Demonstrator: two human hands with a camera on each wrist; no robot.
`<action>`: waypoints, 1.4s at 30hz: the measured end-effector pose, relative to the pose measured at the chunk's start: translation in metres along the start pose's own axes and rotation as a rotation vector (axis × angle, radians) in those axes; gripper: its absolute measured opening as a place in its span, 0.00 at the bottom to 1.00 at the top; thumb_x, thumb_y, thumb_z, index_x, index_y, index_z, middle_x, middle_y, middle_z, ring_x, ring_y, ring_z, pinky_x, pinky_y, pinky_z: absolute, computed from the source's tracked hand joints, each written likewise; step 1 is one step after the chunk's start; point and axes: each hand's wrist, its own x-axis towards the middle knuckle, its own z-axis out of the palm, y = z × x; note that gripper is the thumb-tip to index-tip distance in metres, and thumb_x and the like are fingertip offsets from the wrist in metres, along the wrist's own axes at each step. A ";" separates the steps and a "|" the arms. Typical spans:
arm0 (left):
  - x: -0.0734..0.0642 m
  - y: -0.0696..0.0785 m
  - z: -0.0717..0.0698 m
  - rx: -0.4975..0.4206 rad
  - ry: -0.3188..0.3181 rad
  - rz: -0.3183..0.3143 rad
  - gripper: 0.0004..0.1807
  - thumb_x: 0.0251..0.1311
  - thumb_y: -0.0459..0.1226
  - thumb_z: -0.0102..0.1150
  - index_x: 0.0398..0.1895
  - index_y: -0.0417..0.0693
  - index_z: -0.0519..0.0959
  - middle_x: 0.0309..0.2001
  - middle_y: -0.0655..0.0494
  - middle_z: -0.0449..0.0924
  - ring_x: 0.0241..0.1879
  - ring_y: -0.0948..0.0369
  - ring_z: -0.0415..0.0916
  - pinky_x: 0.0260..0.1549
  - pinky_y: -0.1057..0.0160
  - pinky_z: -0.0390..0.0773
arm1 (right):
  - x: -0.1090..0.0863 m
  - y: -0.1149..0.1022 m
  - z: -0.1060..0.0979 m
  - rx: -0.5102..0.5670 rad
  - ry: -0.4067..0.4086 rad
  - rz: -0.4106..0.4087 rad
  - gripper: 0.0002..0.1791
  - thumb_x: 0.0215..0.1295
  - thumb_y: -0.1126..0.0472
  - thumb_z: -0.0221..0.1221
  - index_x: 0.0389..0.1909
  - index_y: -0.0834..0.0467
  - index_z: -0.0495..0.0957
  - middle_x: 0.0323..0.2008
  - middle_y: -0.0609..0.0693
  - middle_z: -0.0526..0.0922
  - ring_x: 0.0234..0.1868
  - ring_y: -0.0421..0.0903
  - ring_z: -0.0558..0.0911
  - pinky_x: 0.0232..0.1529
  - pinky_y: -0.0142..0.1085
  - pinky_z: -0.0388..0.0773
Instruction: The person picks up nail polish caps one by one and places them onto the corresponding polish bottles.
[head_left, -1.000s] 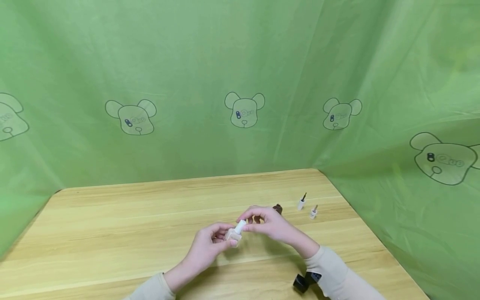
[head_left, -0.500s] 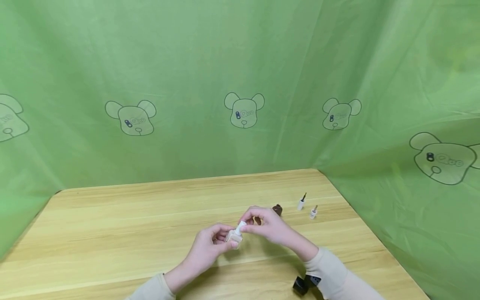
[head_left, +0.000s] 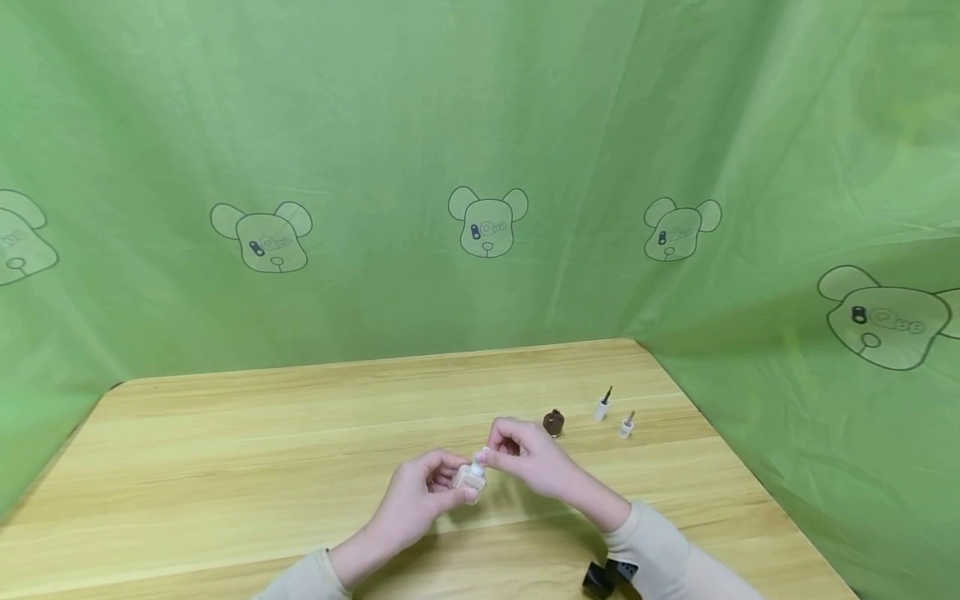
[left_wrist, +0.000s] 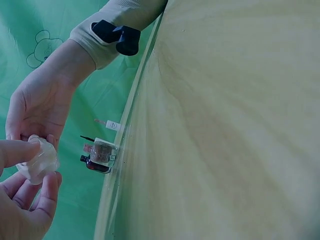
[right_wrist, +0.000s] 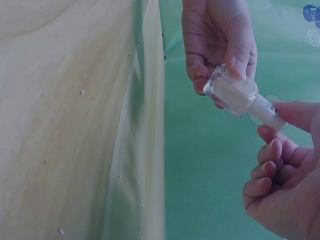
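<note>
A clear glass nail polish bottle with pale contents [right_wrist: 231, 94] is tilted between both hands above the table. My left hand [head_left: 412, 502] grips its body, thumb on one face and fingers behind. On its neck is a white cap [right_wrist: 266, 113], which my right hand [head_left: 536, 460] pinches between thumb and forefinger; the other fingers are curled in. Just beyond the right hand in the head view stands a dark brown bottle [head_left: 553, 423] without its cap. A pinkish open bottle [left_wrist: 101, 152] appears next to it in the left wrist view.
Two white caps stand brush-up at the right of the wooden table [head_left: 262, 450]: a dark-brushed cap [head_left: 602, 408] and a paler-brushed cap [head_left: 627, 426]. A black device [head_left: 611, 577] is at the right sleeve. Green curtains [head_left: 360, 125] surround the table's back and sides.
The right hand has turned at the cap and drawn slightly toward the person, fingers curling further over it. More of the brown bottle shows. The left hand keeps its grip, almost still.
</note>
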 end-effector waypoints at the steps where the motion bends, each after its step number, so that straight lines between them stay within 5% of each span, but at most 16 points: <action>1: 0.000 0.000 0.000 0.002 0.001 0.001 0.19 0.50 0.35 0.71 0.44 0.37 0.80 0.38 0.46 0.83 0.33 0.67 0.77 0.35 0.72 0.81 | 0.000 -0.001 0.000 0.001 0.001 0.001 0.10 0.61 0.57 0.63 0.26 0.57 0.74 0.23 0.43 0.71 0.25 0.34 0.67 0.28 0.25 0.68; 23: 0.009 0.002 -0.016 0.009 0.079 -0.029 0.21 0.51 0.38 0.71 0.48 0.40 0.79 0.40 0.48 0.82 0.37 0.62 0.77 0.39 0.71 0.80 | 0.002 -0.003 -0.020 -0.029 0.068 -0.044 0.05 0.61 0.57 0.64 0.35 0.53 0.80 0.27 0.44 0.79 0.27 0.36 0.72 0.27 0.29 0.71; 42: 0.038 -0.012 -0.075 0.027 0.277 -0.102 0.20 0.50 0.33 0.71 0.48 0.41 0.79 0.45 0.45 0.84 0.40 0.60 0.79 0.42 0.68 0.80 | -0.001 -0.002 -0.076 -0.058 0.234 -0.011 0.06 0.64 0.60 0.62 0.38 0.58 0.80 0.33 0.50 0.81 0.31 0.39 0.74 0.34 0.31 0.74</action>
